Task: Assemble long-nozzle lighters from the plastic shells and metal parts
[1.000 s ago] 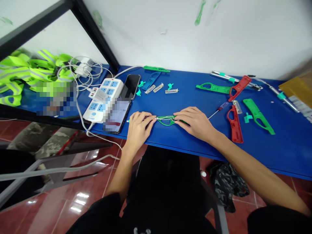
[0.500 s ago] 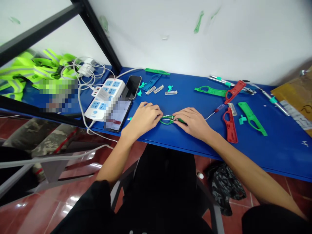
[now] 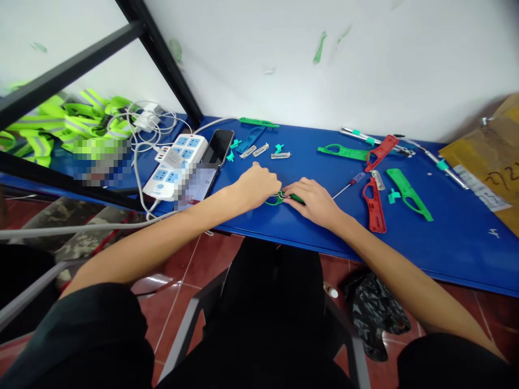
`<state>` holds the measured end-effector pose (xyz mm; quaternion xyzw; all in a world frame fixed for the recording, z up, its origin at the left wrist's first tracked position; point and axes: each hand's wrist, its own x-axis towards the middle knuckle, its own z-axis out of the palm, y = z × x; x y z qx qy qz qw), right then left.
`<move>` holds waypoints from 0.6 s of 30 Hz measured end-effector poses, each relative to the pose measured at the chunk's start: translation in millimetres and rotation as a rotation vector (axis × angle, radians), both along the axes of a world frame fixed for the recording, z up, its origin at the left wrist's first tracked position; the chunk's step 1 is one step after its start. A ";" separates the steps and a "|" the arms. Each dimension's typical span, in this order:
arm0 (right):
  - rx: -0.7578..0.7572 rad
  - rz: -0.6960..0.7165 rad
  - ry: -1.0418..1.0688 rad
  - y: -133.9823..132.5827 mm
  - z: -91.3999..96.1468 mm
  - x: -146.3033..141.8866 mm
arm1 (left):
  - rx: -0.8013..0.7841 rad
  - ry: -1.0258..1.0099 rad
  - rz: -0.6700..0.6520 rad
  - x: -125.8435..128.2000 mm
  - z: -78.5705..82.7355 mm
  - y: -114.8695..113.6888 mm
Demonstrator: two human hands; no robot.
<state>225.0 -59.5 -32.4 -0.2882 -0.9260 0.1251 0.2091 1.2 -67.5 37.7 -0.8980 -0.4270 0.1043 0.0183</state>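
Observation:
A green plastic lighter casing half [image 3: 274,200] with a finger loop lies near the desk's front edge, between my hands. A thin pale wire [image 3: 280,194] runs over the loop. My right hand [image 3: 315,201] is closed on the casing's right part, thumb and fingers pinching it close to the loop. My left hand [image 3: 259,186] is closed in a fist with the wrist turned over. Its fingertips are down at the wire and the loop's upper side; what they pinch is hidden.
Right of my hands lie a screwdriver [image 3: 349,186], red casing halves [image 3: 375,208], a green half [image 3: 409,194] and metal tubes [image 3: 446,168]. Clear fuel tanks [image 3: 260,149] and teal triggers [image 3: 279,148] sit behind. At left are phones [image 3: 219,147] and a power strip [image 3: 178,165].
My left hand has turned over and moved slightly right and up onto the loop, its forearm swinging out to the left. My right hand stays on the casing. The view has shifted slightly.

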 end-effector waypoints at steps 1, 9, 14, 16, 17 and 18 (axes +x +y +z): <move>0.002 -0.001 -0.005 0.0 -0.4 0.0 | -0.002 0.032 0.005 4.5 1.9 0.4; 0.038 0.012 0.014 1.1 -4.5 -1.3 | -0.038 0.242 -0.035 19.8 28.1 -3.2; 0.027 0.021 0.003 -0.5 -3.6 -2.5 | -0.055 0.323 0.037 32.0 29.9 -6.6; 0.021 0.029 -0.001 -1.5 -3.0 -2.8 | -0.048 0.330 0.036 34.2 29.2 -7.5; 0.022 0.030 0.000 -1.9 -3.1 -3.0 | -0.048 0.330 0.028 33.8 29.4 -8.2; 0.027 0.027 0.003 -2.1 -3.4 -3.3 | -0.047 0.325 0.020 32.3 29.7 -9.0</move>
